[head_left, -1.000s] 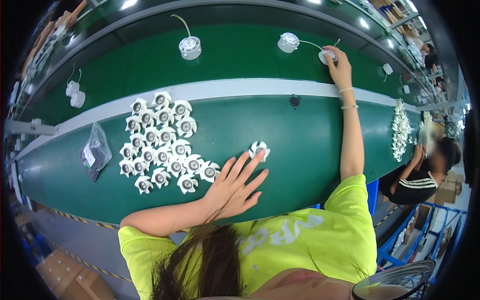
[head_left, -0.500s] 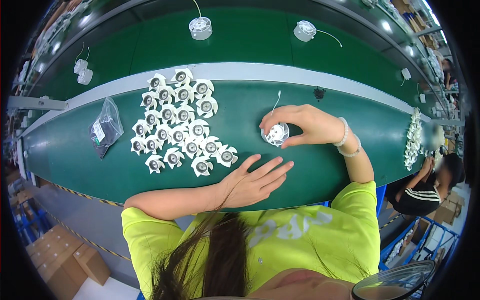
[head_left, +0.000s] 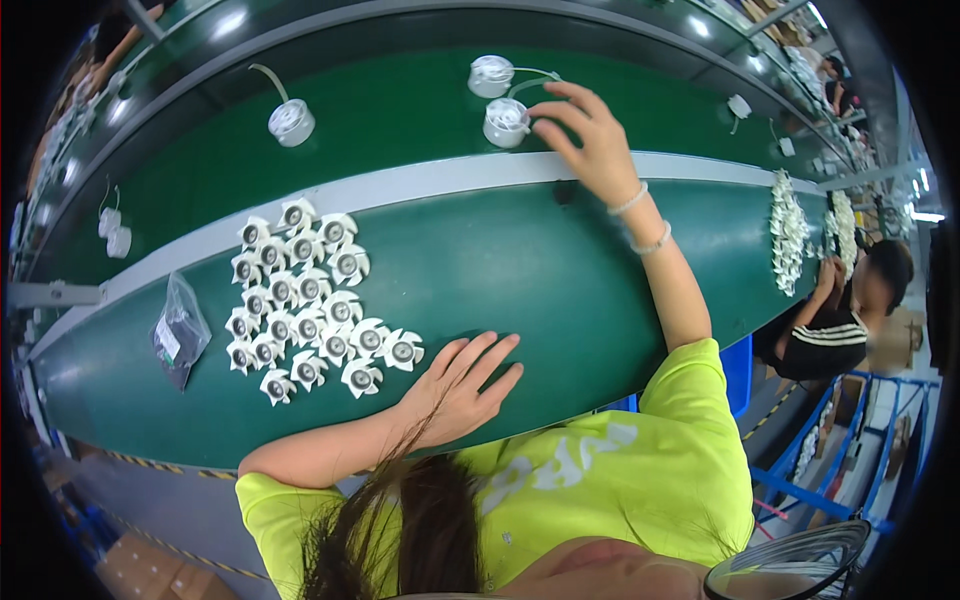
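Note:
My right hand [head_left: 590, 135] reaches over the far green belt, thumb and fingers apart. Its fingertips are at the right side of a round white fan housing [head_left: 506, 124] with a cable; nothing is gripped. Just behind stands a second white housing [head_left: 490, 76], its lead running toward my raised fingers. My left hand [head_left: 452, 397] lies on the near green surface [head_left: 560, 330], fingers spread, holding nothing. To its left, several white fan impellers [head_left: 308, 285] with round grey centres lie in a close cluster.
A clear plastic bag [head_left: 180, 335] with dark contents lies left of the impellers. A pale metal rail [head_left: 430, 181] divides near surface and far belt. Another white housing [head_left: 291, 123] sits on the belt. At right, a co-worker [head_left: 835, 320] sits beside rows of white parts [head_left: 788, 235].
My right hand has carried the white housing from the near surface over the rail to the far belt and let go. My left hand stays resting on the near surface. The view has turned.

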